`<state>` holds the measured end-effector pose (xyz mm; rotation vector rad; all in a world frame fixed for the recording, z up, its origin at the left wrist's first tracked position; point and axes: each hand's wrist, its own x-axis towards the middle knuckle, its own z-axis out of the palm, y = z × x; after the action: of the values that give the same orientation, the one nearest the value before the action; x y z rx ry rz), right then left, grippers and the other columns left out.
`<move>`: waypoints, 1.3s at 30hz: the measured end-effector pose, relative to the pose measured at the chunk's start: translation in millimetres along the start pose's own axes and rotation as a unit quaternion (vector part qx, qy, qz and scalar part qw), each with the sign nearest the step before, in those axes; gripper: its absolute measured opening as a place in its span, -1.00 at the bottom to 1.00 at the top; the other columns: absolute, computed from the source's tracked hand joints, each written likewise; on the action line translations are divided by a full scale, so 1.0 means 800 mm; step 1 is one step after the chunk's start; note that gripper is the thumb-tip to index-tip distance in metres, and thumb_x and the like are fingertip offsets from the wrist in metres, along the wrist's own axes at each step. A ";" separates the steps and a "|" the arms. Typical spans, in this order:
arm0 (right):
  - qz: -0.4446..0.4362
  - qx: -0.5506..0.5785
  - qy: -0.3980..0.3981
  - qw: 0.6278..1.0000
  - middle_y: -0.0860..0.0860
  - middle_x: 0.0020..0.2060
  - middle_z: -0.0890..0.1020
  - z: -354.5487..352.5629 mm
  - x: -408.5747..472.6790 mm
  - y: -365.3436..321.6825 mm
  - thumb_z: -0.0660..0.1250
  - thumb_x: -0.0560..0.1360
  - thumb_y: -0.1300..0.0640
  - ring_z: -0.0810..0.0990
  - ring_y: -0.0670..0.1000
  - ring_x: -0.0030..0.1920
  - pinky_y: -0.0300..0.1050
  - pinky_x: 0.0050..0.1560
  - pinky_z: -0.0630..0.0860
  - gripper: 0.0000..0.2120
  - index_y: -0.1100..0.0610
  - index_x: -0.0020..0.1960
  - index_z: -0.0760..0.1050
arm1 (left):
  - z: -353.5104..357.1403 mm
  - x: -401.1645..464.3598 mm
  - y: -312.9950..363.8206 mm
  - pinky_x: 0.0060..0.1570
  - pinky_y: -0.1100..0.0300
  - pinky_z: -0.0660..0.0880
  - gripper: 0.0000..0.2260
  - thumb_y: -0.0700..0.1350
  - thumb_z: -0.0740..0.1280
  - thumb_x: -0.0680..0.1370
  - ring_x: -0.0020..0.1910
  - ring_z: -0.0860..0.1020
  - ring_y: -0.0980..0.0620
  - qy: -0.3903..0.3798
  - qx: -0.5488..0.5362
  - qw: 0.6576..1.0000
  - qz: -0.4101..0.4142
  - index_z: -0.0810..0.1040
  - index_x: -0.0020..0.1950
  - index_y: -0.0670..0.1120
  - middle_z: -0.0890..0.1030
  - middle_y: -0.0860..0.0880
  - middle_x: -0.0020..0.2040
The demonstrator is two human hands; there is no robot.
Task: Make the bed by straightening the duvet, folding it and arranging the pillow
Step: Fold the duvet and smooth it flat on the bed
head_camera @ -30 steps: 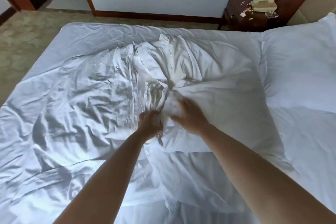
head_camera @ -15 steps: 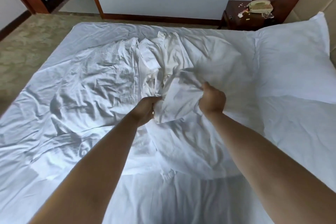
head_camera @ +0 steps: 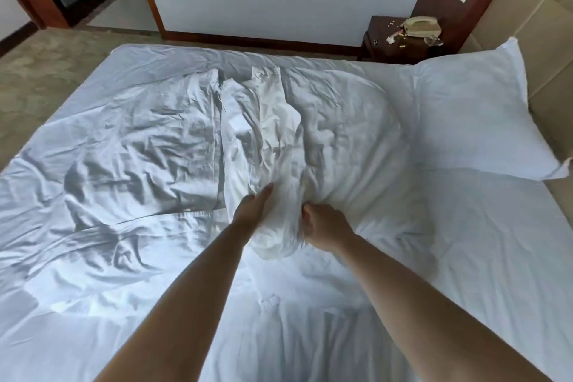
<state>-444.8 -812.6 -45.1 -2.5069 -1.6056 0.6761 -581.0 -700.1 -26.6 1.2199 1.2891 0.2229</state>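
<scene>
A crumpled white duvet [head_camera: 344,146] lies bunched across the middle of the bed [head_camera: 483,257], with a creased flat part spreading left. My left hand [head_camera: 252,209] grips a gathered fold of the duvet from the left side. My right hand [head_camera: 324,226] grips the same fold from the right, fingers curled into the fabric. The bunched cloth stands up between both hands. A white pillow [head_camera: 471,121] lies at the right, against the padded headboard [head_camera: 545,49].
A dark wooden nightstand [head_camera: 393,46] with a beige telephone [head_camera: 422,26] and small scraps stands beyond the bed's far right corner. Carpet runs along the left side and far side. A doorway opens at the top left.
Both hands have closed round a fold of the duvet and drawn it towards me. The view has tilted up, showing more of the pillow and wall.
</scene>
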 end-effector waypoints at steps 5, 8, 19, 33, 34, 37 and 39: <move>-0.056 -0.008 0.030 0.998 0.02 0.39 0.33 -0.023 0.015 -0.012 0.26 0.48 0.09 0.31 0.09 0.37 -0.03 0.30 0.32 -0.37 0.00 0.52 0.16 | 0.011 0.002 0.032 -0.21 0.12 0.54 -0.81 -0.06 0.42 0.27 -0.22 0.56 -0.07 0.034 0.067 0.994 0.078 0.58 -0.20 -0.13 0.58 -0.06 -0.27; 0.009 0.039 0.186 0.982 0.12 0.41 0.35 -0.014 0.019 -0.008 0.22 0.50 0.14 0.33 0.15 0.38 0.00 0.29 0.31 -0.40 0.14 0.51 0.20 | -0.013 0.007 0.038 -0.47 0.23 0.32 -0.87 -0.27 0.35 0.33 -0.47 0.39 -0.02 0.038 -0.039 0.997 0.063 0.49 -0.42 -0.14 0.43 -0.06 -0.47; 0.105 0.201 0.100 0.969 0.07 -0.15 0.55 -0.009 0.042 -0.038 0.17 0.47 -0.27 0.57 0.10 -0.09 -0.10 -0.13 0.43 -0.57 0.11 -0.13 0.44 | -0.037 0.013 -0.051 -0.51 0.29 0.41 -0.82 -0.30 0.22 0.49 -0.43 0.47 0.01 0.084 0.069 0.992 -0.061 0.60 -0.15 -0.11 0.56 -0.12 -0.28; 0.035 0.213 -0.044 0.975 0.19 0.04 0.60 -0.009 0.027 -0.086 0.21 0.52 0.20 0.62 0.19 -0.02 -0.16 -0.19 0.47 -0.70 0.15 0.25 0.41 | -0.058 0.036 -0.058 -0.25 0.12 0.43 -0.79 -0.03 0.15 0.62 -0.24 0.48 -0.05 -0.038 -0.154 0.973 -0.168 0.50 0.07 -0.11 0.53 -0.09 -0.12; 0.051 0.225 -0.150 0.961 0.16 0.06 0.59 0.003 0.020 -0.077 0.24 0.51 0.21 0.63 0.10 -0.10 -0.21 -0.27 0.52 -0.57 0.11 0.37 0.31 | -0.056 0.035 -0.056 -0.27 0.14 0.42 -0.80 -0.02 0.14 0.63 -0.23 0.49 -0.04 -0.035 -0.149 0.975 -0.164 0.49 0.03 -0.09 0.52 -0.09 -0.12; 0.083 0.265 -0.225 0.934 0.09 -0.09 0.56 0.026 0.008 -0.058 0.23 0.46 0.26 0.60 0.01 -0.19 -0.25 -0.35 0.48 -0.57 0.10 0.32 0.34 | -0.047 0.028 -0.052 -0.18 0.14 0.41 -0.84 -0.01 0.14 0.63 -0.17 0.50 -0.01 -0.008 -0.148 0.979 -0.137 0.45 0.07 -0.04 0.53 -0.05 -0.07; 0.113 0.288 -0.188 0.932 0.10 -0.16 0.56 0.031 0.003 -0.047 0.23 0.44 0.29 0.59 0.08 -0.10 -0.10 -0.14 0.53 -0.89 0.14 -0.11 0.49 | -0.039 0.025 -0.058 -0.22 0.16 0.38 -0.87 -0.10 0.11 0.63 -0.22 0.49 0.00 0.040 -0.145 0.981 -0.124 0.45 0.02 -0.05 0.51 -0.04 -0.11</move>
<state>-486.1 -797.4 -56.8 -2.2072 -0.9794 1.4825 -621.4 -687.5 -68.8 0.8026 1.4107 0.2702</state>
